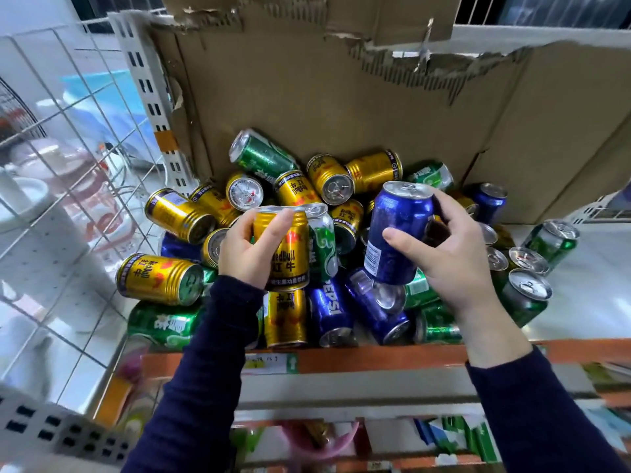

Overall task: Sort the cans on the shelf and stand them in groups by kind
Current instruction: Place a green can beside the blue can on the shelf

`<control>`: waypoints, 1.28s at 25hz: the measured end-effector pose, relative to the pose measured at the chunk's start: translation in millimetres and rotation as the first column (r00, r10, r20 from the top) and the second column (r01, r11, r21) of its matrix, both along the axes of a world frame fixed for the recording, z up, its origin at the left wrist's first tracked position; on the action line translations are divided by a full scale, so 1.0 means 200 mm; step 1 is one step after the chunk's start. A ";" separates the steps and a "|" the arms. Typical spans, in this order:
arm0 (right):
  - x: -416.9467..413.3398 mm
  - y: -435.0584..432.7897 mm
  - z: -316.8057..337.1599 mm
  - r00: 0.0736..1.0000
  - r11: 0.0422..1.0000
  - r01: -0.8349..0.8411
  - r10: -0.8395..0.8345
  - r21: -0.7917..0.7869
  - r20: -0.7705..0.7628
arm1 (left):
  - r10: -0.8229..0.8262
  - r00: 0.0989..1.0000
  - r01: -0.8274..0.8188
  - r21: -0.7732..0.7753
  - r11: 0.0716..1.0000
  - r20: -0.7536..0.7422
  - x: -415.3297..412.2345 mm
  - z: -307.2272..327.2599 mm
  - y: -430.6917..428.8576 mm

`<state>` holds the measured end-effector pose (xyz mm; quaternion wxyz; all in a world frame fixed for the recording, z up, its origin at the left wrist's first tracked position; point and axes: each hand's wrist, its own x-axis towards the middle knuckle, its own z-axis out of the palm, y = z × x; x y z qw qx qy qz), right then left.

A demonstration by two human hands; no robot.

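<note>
A heap of gold, green and blue cans lies tumbled on the white shelf (pixel 594 291). My left hand (pixel 249 250) grips a gold Red Bull can (pixel 290 254) upright above the heap. My right hand (pixel 447 257) holds a blue Pepsi can (pixel 396 230), tilted, a little above the pile. A green can (pixel 322 244) stands right behind the gold one. At the right, three green cans (pixel 549 242) stand upright beside the heap. More blue cans (pixel 331 312) and gold cans (pixel 160 278) lie on their sides near the front edge.
Torn cardboard (pixel 341 107) forms the back wall behind the cans. A white wire grid (pixel 68 148) closes the left side. The shelf's orange front rail (pixel 375 358) carries a price tag, and goods show on lower shelves. Bare white shelf lies at the far right.
</note>
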<state>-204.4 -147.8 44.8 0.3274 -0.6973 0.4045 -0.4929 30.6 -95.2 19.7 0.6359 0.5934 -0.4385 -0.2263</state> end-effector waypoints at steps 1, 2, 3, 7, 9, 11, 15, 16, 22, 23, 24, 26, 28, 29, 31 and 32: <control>0.00 0.00 0.00 1.000 1.000 -0.005 0.005 0.005 0.006 | 0.009 1.000 -0.008 -0.003 1.000 0.019 0.01 0.00 0.00; 0.01 -0.01 0.00 1.000 1.000 -0.007 0.007 0.007 0.013 | 0.005 1.000 -0.005 -0.003 1.000 0.028 0.01 0.01 0.01; 0.01 -0.01 0.01 1.000 1.000 -0.006 0.006 0.006 0.020 | -0.012 1.000 0.011 0.001 1.000 0.027 0.00 0.03 0.00; -0.05 -0.03 0.02 0.998 1.000 0.018 -0.017 -0.006 0.067 | -0.121 0.992 0.122 -0.019 0.992 0.026 -0.09 0.13 -0.07; -0.13 -0.04 0.03 0.994 1.000 0.029 -0.029 0.003 0.102 | -0.163 0.986 0.164 -0.051 0.985 0.024 -0.20 0.18 -0.11; -0.25 -0.05 0.03 0.987 0.998 0.058 -0.058 0.002 0.149 | -0.203 0.979 0.203 -0.064 0.977 0.003 -0.33 0.21 -0.16; -0.60 -0.08 0.01 0.971 0.990 0.141 -0.138 -0.001 0.194 | -0.289 0.956 0.284 -0.084 0.955 -0.049 -0.66 0.24 -0.26; -0.73 -0.09 0.01 0.969 0.988 0.152 -0.149 0.002 0.199 | -0.300 0.953 0.294 -0.096 0.951 -0.049 -0.78 0.24 -0.29; -1.54 -0.13 -0.04 0.959 0.970 0.242 -0.244 0.032 0.144 | -0.417 0.900 0.402 -0.133 0.906 -0.128 -1.59 0.19 -0.46; -1.70 -0.14 -0.04 0.953 0.962 0.269 -0.272 0.036 0.131 | -0.430 0.892 0.415 -0.124 0.901 -0.141 -1.74 0.17 -0.49; -1.81 -0.15 -0.05 0.949 0.957 0.287 -0.289 0.040 0.125 | -0.439 0.886 0.427 -0.107 0.898 -0.146 -1.86 0.16 -0.52; -2.06 -0.20 -0.08 0.943 0.951 0.306 -0.310 0.050 0.122 | -0.480 0.865 0.474 -0.073 0.877 -0.150 -2.12 0.12 -0.61; -2.25 -0.27 -0.12 0.934 0.942 0.329 -0.335 0.064 0.122 | -0.503 0.856 0.500 -0.058 0.864 -0.118 -2.30 0.08 -0.72; -2.32 -0.31 -0.15 0.927 0.935 0.345 -0.352 0.079 0.128 | -0.509 0.856 0.506 -0.050 0.861 -0.093 -2.37 0.05 -0.77; -2.49 -0.43 -0.21 0.915 0.924 0.365 -0.379 0.115 0.140 | -0.522 0.849 0.522 -0.025 0.853 -0.083 -2.53 0.00 -0.92; -2.56 -0.50 -0.24 0.913 0.921 0.369 -0.384 0.126 0.140 | -0.526 0.847 0.527 -0.011 0.850 -0.081 -2.61 -0.03 -1.01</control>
